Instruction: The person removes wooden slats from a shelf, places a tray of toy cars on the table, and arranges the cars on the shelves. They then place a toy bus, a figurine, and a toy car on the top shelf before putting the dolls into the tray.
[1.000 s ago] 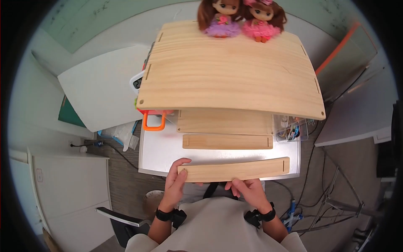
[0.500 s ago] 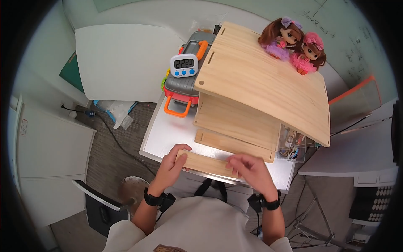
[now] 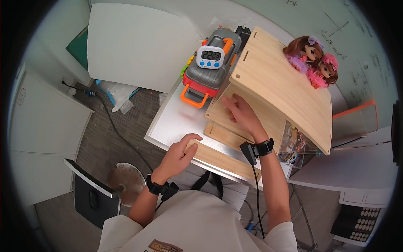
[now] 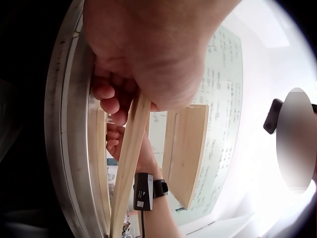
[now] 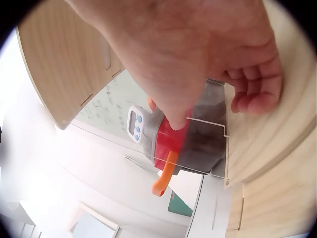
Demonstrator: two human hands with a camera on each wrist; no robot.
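In the head view the left hand (image 3: 175, 158) grips the left end of a narrow wooden strip (image 3: 226, 160) at the table's front edge. The left wrist view shows fingers and palm closed round that strip (image 4: 130, 163). The right hand (image 3: 244, 114) is under the large top board (image 3: 285, 84), over a lower wooden board (image 3: 218, 110), holding nothing. Its fingers are loosely bent near the board surface in the right wrist view; contact there is unclear. A second strip (image 3: 226, 136) lies between the held strip and the lower board.
A grey and red toy case (image 3: 210, 75) with a white timer (image 3: 210, 57) on it stands at the left. Two dolls (image 3: 308, 54) sit on the top board. A clear box of small items (image 3: 292, 145) is at the right, and a chair (image 3: 90, 195) is at lower left.
The right hand has left the held strip and moved forward and left, under the top board. The left hand keeps its grip on the strip. The head view has turned.
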